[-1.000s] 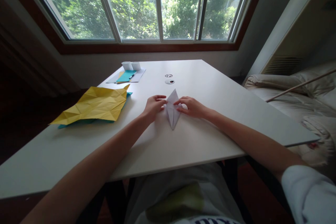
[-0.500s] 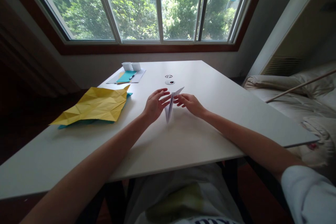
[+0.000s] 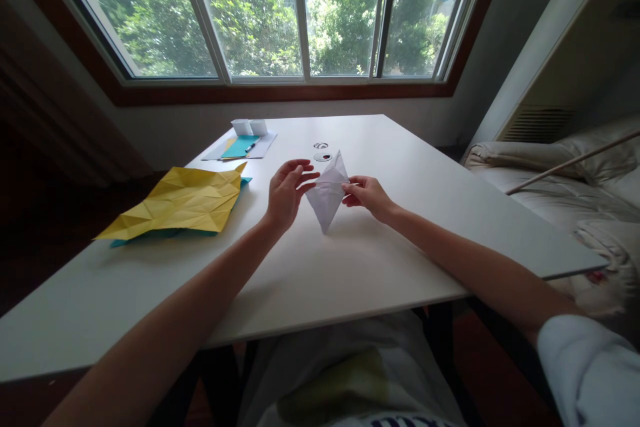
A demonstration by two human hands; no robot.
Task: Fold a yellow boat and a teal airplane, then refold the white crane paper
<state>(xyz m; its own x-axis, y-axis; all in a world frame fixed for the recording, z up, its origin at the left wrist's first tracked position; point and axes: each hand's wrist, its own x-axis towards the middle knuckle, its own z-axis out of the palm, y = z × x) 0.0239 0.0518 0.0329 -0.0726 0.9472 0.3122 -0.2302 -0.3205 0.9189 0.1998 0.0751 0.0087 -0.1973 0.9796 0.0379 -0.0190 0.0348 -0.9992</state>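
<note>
Fold (image 3: 327,197): a white paper piece, kite-shaped with a long lower point, held up between the two hands, its tip just above or touching the table (image 3: 350,267) — which of the two I cannot tell.
Right hand (image 3: 367,193): pinches the fold's right corner between thumb and fingertips, closed on the paper.
Left hand (image 3: 285,193): half open at the fold's left edge, fingers spread and curved; the fingertips reach the paper, but a firm grip cannot be made out.
Progress: judging by the creases and the narrow pointed shape, several folds are already made. It reads as a mid-stage base rather than a finished figure — more folding seems left, though how much cannot be told.
Beyond the hands: two small round things (image 3: 322,151) lie on the table just past the fold, too small to name.
Left of the left hand: a yellow sheet (image 3: 185,200), heavily creased, lying flat over a teal sheet (image 3: 150,235) whose edge peeps out below it.
Far left corner: a grey sheet (image 3: 265,144) with a small teal paper (image 3: 240,145) and a pen (image 3: 250,145) on it, and two white cups (image 3: 250,125) side by side behind them.
Right of the right hand: bare table to its edge, then a bed (image 3: 560,193) with pale bedding.
Behind all: a wide window (image 3: 300,13) with green trees outside.
</note>
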